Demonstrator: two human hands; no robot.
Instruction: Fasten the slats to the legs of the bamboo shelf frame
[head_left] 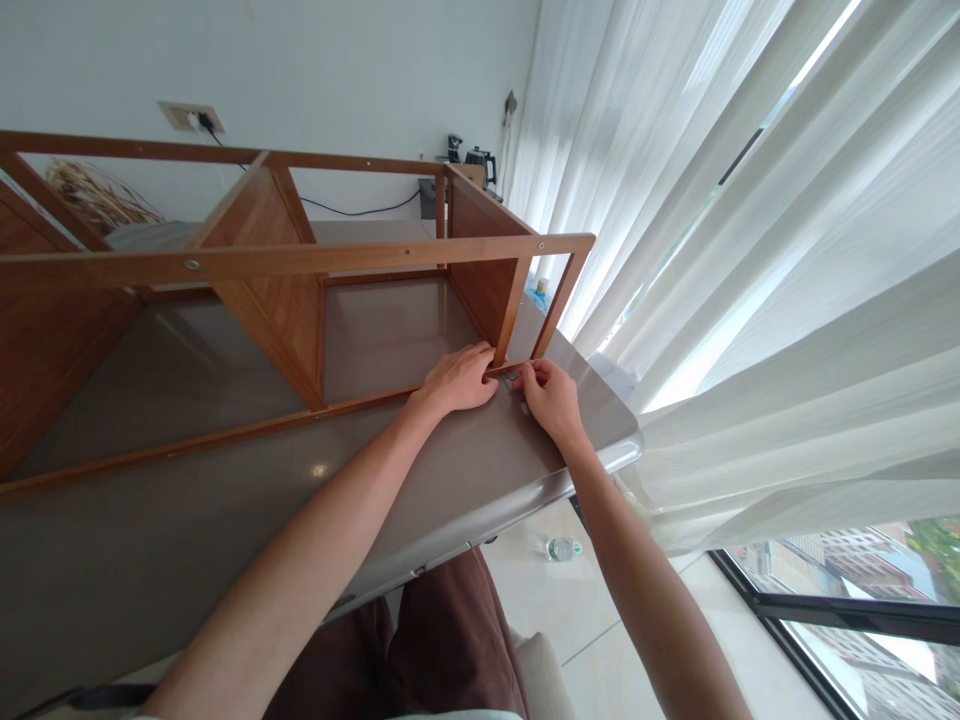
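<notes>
A brown wooden shelf frame [360, 250] lies on its side on the grey tabletop [420, 480]. My left hand [459, 380] is closed round the lower rail at the frame's right end, by the foot of a crosspiece. Just right of it, my right hand [549, 395] pinches a thin, bent metal hex key [513, 377] against that same rail. The key's tip and the fastener it meets are too small to make out. Metal screw heads show along the upper front rail, one near its right end.
White curtains [750, 330] hang at the right, past the table's rounded corner. A black kettle [481, 163] stands behind the frame; a dark cable [360, 212] runs along the wall. On the floor lies a clear plastic bottle [561, 549]. Dried stalks [97, 190] are at the back left.
</notes>
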